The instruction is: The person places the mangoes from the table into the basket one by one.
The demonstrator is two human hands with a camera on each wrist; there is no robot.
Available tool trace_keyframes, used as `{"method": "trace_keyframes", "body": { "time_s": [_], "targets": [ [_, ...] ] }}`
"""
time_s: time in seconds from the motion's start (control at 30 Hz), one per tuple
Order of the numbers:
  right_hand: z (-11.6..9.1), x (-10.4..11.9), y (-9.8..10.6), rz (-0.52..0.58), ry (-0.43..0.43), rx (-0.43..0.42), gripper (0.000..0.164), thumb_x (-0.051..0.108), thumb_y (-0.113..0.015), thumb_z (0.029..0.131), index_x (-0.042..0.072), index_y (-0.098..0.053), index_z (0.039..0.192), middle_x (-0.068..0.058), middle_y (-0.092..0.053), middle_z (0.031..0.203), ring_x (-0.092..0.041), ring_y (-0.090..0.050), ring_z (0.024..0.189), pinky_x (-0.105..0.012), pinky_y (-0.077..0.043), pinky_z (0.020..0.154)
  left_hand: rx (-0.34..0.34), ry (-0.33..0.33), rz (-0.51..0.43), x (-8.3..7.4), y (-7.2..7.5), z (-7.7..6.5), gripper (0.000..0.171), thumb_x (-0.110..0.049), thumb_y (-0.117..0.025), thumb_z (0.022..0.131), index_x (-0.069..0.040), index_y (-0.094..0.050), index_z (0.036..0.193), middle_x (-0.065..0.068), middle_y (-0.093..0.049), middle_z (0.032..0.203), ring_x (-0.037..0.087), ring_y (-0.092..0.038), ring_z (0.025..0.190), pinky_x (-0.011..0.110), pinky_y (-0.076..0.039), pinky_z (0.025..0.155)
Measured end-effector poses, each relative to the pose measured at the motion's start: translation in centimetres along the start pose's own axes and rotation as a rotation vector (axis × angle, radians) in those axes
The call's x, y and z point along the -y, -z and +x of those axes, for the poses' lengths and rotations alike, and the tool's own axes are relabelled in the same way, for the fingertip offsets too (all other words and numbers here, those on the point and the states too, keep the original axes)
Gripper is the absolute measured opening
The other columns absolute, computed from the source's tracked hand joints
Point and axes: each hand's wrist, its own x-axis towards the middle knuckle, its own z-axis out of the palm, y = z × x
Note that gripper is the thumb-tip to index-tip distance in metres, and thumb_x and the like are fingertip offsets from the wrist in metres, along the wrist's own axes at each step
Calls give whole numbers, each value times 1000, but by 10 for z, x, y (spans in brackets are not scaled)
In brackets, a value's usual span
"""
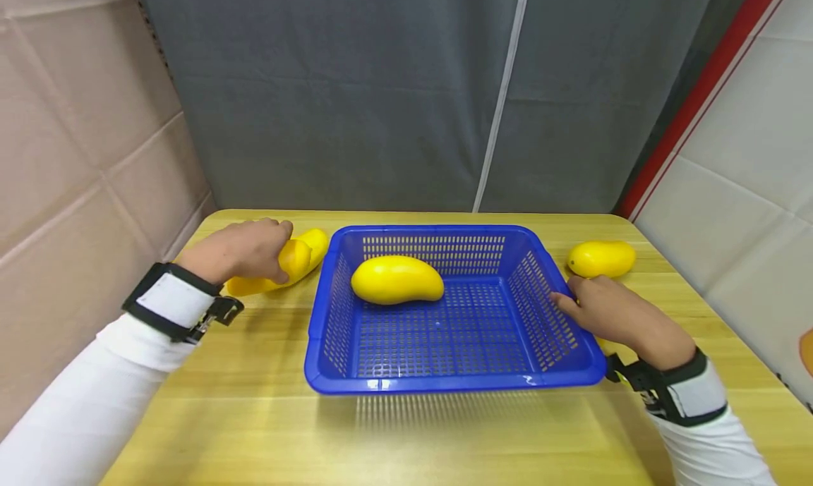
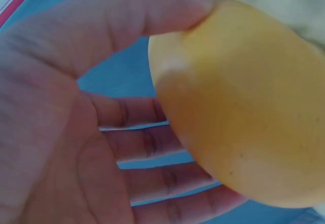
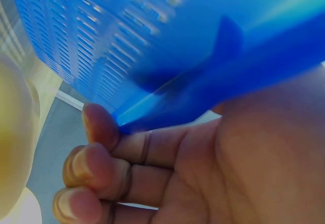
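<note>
At the table's left, my left hand [image 1: 250, 250] holds a yellow mango [image 1: 295, 259]. In the left wrist view the thumb presses one side of this mango [image 2: 244, 102] and the fingers reach behind it. Another mango [image 1: 315, 243] lies just beyond, partly covered by the held one. A blue plastic basket [image 1: 454, 386] stands in the middle, with one mango [image 1: 396, 280] inside near its left wall. My right hand [image 1: 606, 311] grips the basket's right rim, fingers curled under the edge in the right wrist view and thumb over the inner side.
Right of the basket, past my right hand, a mango [image 1: 601, 259] lies on the wooden table [image 1: 254, 415]. More yellow shows below my left hand. A grey curtain [image 1: 343, 119] hangs at the table's far edge, with pale padded walls at both sides.
</note>
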Motion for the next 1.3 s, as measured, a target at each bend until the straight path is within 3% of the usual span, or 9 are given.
{"method": "trace_keyframes", "body": {
  "time_s": [0.23,0.7,0.8,1.07,1.3],
  "targets": [
    [1,1,0,0,-7,-3,35,29,-48,94,-5,-55,89,-2,-48,60,-13,-47,51,-28,-41,48,-107,15,47,-20,28,10,61,-31,-74,71,5,-50,114,18,-57,98,29,-53,78,48,-50,72],
    [4,2,-3,3,0,-6,35,29,-48,93,-5,-55,89,-2,-49,60,-14,-47,51,-29,-41,48,-225,-145,76,-85,47,47,65,-35,-69,72,0,-47,122,15,-55,107,28,-53,89,45,-49,78],
    [5,3,-3,3,-8,0,36,30,-48,93,-5,-55,91,-2,-49,60,-14,-47,52,-29,-41,49,-238,-192,86,-103,48,55,62,-35,-68,72,-2,-47,120,13,-55,105,27,-53,89,43,-49,77],
    [7,4,-4,-6,0,-8,35,30,-48,93,-4,-55,89,-2,-48,60,-14,-47,52,-29,-40,49,-189,-252,71,-149,46,78,70,-37,-70,73,-5,-42,128,10,-52,113,25,-51,95,39,-49,80],
    [6,3,-4,5,0,-13,35,30,-48,93,-4,-55,89,-2,-49,60,-14,-47,52,-29,-41,49,-227,-297,96,-178,40,95,66,-41,-67,74,-8,-45,127,7,-54,110,23,-52,93,38,-50,76]
  ]
}}
